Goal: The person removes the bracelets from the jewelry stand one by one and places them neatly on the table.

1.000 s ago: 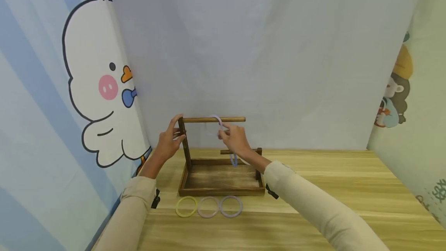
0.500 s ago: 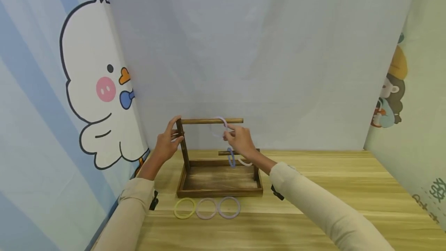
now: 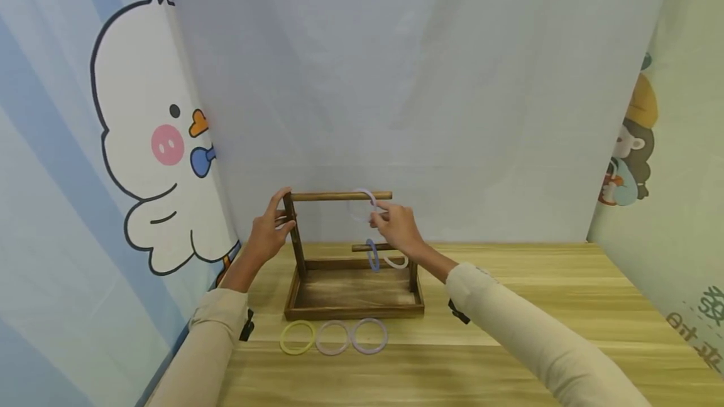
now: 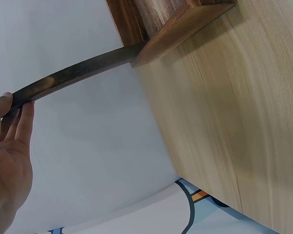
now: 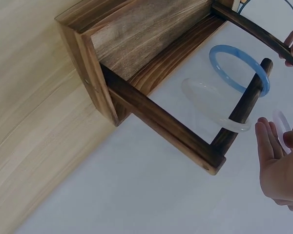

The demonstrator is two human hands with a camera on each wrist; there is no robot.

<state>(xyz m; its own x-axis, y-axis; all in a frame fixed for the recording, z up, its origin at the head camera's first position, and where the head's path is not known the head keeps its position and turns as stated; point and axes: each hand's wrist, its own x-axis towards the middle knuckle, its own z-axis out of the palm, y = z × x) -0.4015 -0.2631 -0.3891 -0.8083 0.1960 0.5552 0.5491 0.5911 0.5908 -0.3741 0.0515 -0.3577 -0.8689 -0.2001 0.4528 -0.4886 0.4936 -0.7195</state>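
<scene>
My left hand point(image 3: 268, 234) grips the top of the tall dark post point(image 4: 78, 75) of a wooden bangle stand, thumb on one side and fingers on the other. Between thumb and fingers of my right hand point(image 3: 398, 230) is the edge of a pale lavender bangle point(image 3: 371, 198), which hangs around the upper bar point(image 3: 322, 196) near its free right end. Just below, the short lower bar point(image 5: 246, 105) carries a blue bangle point(image 5: 229, 48) near its tip and a whitish translucent bangle point(image 5: 239, 126) closer to its post. Part of the lower bar is behind my right hand in the head view.
The stand's shallow tray point(image 3: 353, 314) rests on the wood-grain table point(image 3: 509, 331). In front of it lie a yellow bangle point(image 3: 297, 353), a pinkish bangle point(image 3: 332, 353) and a light purple bangle point(image 3: 369, 352) in a row. Behind hangs a grey curtain point(image 3: 424, 80).
My right hand has moved right along the upper bar, bringing the lavender bangle closer to the free end. My left hand keeps its hold on the post.
</scene>
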